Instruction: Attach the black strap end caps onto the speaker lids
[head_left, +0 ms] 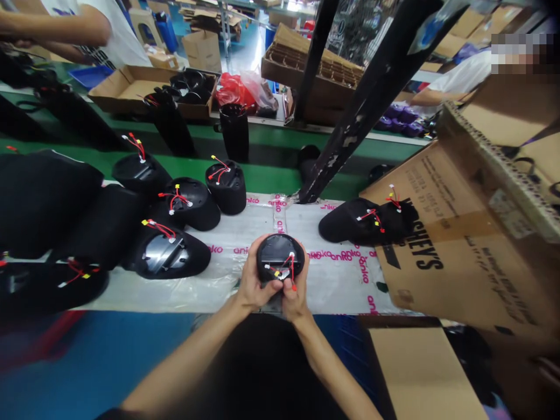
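Observation:
Between my two hands, over the front of the bench, I hold a round black housing [273, 248] with its flat end facing up. Red wires with white, yellow and red connectors [280, 272] lie across that end. My left hand [254, 280] wraps its left side, thumb at the near rim. Around the right side curl the fingers of my right hand [297, 291], its thumb close to the red connector. To the left stand several similar black housings with wires, among them one with a shiny end plate [168, 256]. More of them lie on the right [345, 220].
Pink-lettered plastic [231, 286] covers the bench. A large cardboard box [437, 233] leans at the right, and a slanted black post [350, 134] rises behind the bench. Beyond runs a green conveyor [266, 175] carrying black cylinders [235, 131]. Co-workers sit across it, one in a white shirt [125, 38].

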{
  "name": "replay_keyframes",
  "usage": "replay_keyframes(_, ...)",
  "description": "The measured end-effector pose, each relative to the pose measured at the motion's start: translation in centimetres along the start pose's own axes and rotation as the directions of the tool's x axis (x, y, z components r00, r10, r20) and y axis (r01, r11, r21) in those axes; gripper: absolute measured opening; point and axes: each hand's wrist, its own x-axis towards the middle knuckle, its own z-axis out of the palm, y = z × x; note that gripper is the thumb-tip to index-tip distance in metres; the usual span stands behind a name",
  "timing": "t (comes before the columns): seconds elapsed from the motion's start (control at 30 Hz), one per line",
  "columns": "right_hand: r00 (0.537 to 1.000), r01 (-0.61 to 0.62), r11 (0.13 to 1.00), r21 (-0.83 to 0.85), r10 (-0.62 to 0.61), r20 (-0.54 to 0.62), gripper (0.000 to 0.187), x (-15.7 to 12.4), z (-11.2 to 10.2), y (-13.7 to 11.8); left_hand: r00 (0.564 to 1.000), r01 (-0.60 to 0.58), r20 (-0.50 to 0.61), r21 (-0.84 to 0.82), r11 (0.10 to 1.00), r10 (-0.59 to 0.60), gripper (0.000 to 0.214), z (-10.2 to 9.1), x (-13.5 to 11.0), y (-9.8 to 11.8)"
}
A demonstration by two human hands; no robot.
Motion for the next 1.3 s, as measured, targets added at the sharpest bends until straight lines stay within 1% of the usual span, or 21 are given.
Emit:
replay_keyframes(0.1, 0.98, -0.07, 0.997, -0.016, 0.066, -0.188, 0.071, 0.8, 2.1, -0.5, 0.983, 0.084, -0.167, 0.022, 0.996, -0.079, 0.092, 1.8, 0.8, 0.7)
replay_keyframes(0.2, 0.963, -0.074, 0.994, -0.084, 0.05, -0.265, 0.063, 0.9, 3.2, -1.2, 0.97, 0.107, -0.22, 0.026, 0.994, -0.099, 0.082, 2.3, 1.0, 1.5)
replay_keyframes(0.3, 0.969, -0.004, 0.993, -0.116, -0.024, -0.245, 0.057, 0.1, 3.0, -1.9, 0.98, 0.095, -0.177, 0.0, 0.995, -0.094, 0.07, 1.8, 0.2, 2.3)
replay_keyframes(0.4, 0.978, 0.042, 0.99, -0.135, -0.069, -0.197, 0.058, -1.0, 2.6, -2.5, 0.991, 0.03, -0.133, 0.012, 0.999, -0.028, 0.066, 1.6, -0.7, 2.8)
replay_keyframes(0.5, 0.98, 0.001, 0.989, -0.145, -0.03, -0.199, 0.06, -1.3, 2.6, -3.2, 0.989, -0.002, -0.145, 0.016, 1.0, 0.005, 0.062, 1.9, -0.9, 2.9)
replay_keyframes(0.57, 0.978, -0.044, 0.989, -0.14, 0.014, -0.208, 0.059, -1.2, 2.7, -3.4, 0.989, 0.035, -0.146, -0.014, 0.999, -0.037, 0.059, 1.5, -0.6, 3.1)
replay_keyframes(0.6, 0.978, -0.054, 0.989, -0.134, 0.025, -0.207, 0.059, -1.0, 2.7, -3.5, 0.991, 0.066, -0.115, -0.038, 0.997, -0.07, 0.06, 0.9, -0.2, 3.2)
replay_keyframes(0.63, 0.979, -0.056, 0.99, -0.128, 0.029, -0.204, 0.059, -0.9, 2.6, -3.5, 0.993, 0.109, -0.044, -0.074, 0.991, -0.112, 0.064, 0.0, 0.2, 3.4)
replay_keyframes(0.67, 0.98, -0.055, 0.991, -0.123, 0.03, -0.196, 0.059, -0.8, 2.6, -3.4, 0.986, 0.159, 0.062, -0.124, 0.979, -0.153, 0.07, -1.0, 0.8, 3.7)
replay_keyframes(0.7, 0.982, -0.052, 0.991, -0.122, 0.029, -0.187, 0.059, -0.7, 2.6, -3.4, 0.965, 0.22, 0.186, -0.183, 0.958, -0.186, 0.075, -2.2, 1.6, 4.1)
replay_keyframes(0.73, 0.983, -0.049, 0.991, -0.121, 0.027, -0.179, 0.059, -0.6, 2.6, -3.3, 0.931, 0.285, 0.302, -0.239, 0.928, -0.208, 0.078, -3.3, 2.5, 4.6)
replay_keyframes(0.77, 0.985, -0.048, 0.992, -0.12, 0.027, -0.172, 0.06, -0.6, 2.6, -3.3, 0.9, 0.338, 0.377, -0.279, 0.899, -0.221, 0.076, -4.2, 3.5, 5.1)
replay_keyframes(0.83, 0.987, -0.056, 0.992, -0.114, 0.038, -0.159, 0.06, -0.6, 2.7, -3.2, 0.869, 0.405, 0.402, -0.243, 0.882, -0.288, 0.064, -5.3, 5.6, 6.3)
replay_keyframes(0.9, 0.987, -0.07, 0.992, -0.105, 0.053, -0.151, 0.061, -0.7, 2.7, -3.3, 0.838, 0.449, 0.381, -0.076, 0.89, -0.39, 0.055, -5.1, 7.3, 7.5)
replay_keyframes(0.97, 0.989, -0.087, 0.991, -0.104, 0.073, -0.132, 0.062, -0.8, 2.2, -3.5, 0.811, 0.455, 0.386, 0.055, 0.889, -0.439, 0.049, -4.2, 8.2, 8.3)
replay_keyframes(1.0, 0.992, -0.093, 0.99, -0.102, 0.083, -0.1, 0.063, -0.7, 1.7, -3.6, 0.81, 0.444, 0.395, 0.069, 0.893, -0.434, 0.048, -3.7, 8.4, 8.6)
replay_keyframes(1.1, 0.993, -0.074, 0.997, -0.035, 0.077, 0.091, 0.069, 0.4, -1.1, -4.6, 0.851, 0.396, 0.373, 0.008, 0.918, -0.37, 0.041, -2.8, 8.3, 8.7)
replay_keyframes(1.13, 0.989, -0.061, 0.998, 0.003, 0.06, 0.133, 0.066, 1.2, -2.1, -5.0, 0.861, 0.389, 0.357, 0.0, 0.921, -0.363, 0.038, -2.7, 8.2, 8.7)
replay_keyframes(1.2, 0.992, -0.041, 0.999, 0.024, 0.038, 0.123, 0.048, 3.6, -4.1, -6.3, 0.866, 0.39, 0.33, 0.024, 0.921, -0.375, 0.036, -2.8, 8.0, 8.6)
replay_keyframes(1.27, 0.988, -0.078, 0.995, -0.063, 0.086, 0.126, 0.035, 6.5, -5.3, -7.7, 0.863, 0.388, 0.325, 0.06, 0.92, -0.386, 0.036, -3.0, 8.0, 8.5)
replay_keyframes(1.3, 0.976, -0.101, 0.986, -0.135, 0.125, 0.178, 0.033, 8.0, -5.5, -8.5, 0.863, 0.384, 0.326, 0.071, 0.92, -0.386, 0.037, -3.1, 8.0, 8.4)
